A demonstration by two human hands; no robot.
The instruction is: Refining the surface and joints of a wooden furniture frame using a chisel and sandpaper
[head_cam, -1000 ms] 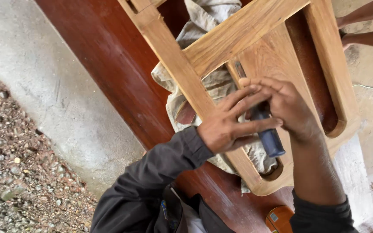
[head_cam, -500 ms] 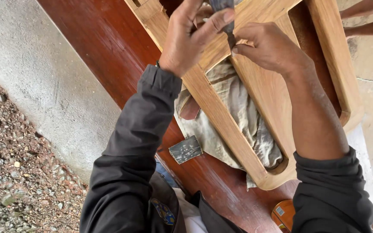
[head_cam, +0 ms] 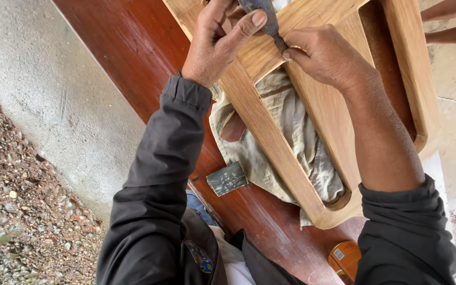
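A light wooden frame (head_cam: 270, 142) with curved openings lies on a reddish-brown varnished board (head_cam: 127, 58). A pale grey rag (head_cam: 296, 137) is bunched under and inside the frame. My left hand (head_cam: 215, 39) and my right hand (head_cam: 325, 55) both grip a dark, narrow hand tool (head_cam: 264, 16) at the top edge of the view, pressed against a cross rail of the frame. The tool's upper part is cut off by the picture's edge.
A small dark rectangular block (head_cam: 227, 178) lies on the board beside the rag. An orange-brown round object (head_cam: 345, 258) sits near my right elbow. Grey concrete (head_cam: 43, 100) and gravel (head_cam: 11, 221) lie to the left. Another person's limb (head_cam: 449, 26) shows at the top right.
Both hands have moved up along the frame with the tool, from the lower opening to the upper cross rail. The rag and small dark block have come into view.
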